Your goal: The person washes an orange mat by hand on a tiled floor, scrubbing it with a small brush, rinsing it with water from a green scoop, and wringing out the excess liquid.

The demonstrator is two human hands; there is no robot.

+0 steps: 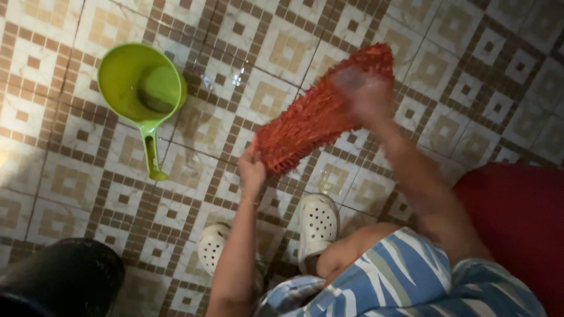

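A red shaggy mat or mop pad (317, 114) is held up above a tiled floor. My left hand (251, 169) pinches its lower left corner. My right hand (365, 93), blurred by motion, lies on the upper right part of the pad, pressing or rubbing it. Below the pad I see my feet in white perforated clogs (317, 223) and my knees under a blue and white striped cloth (399, 276).
A green plastic water dipper (141, 88) with a long handle lies on the wet brown and cream patterned tiles (70, 182) at the upper left. A black bucket (59, 276) stands at the bottom left. A red object (517, 217) fills the right edge.
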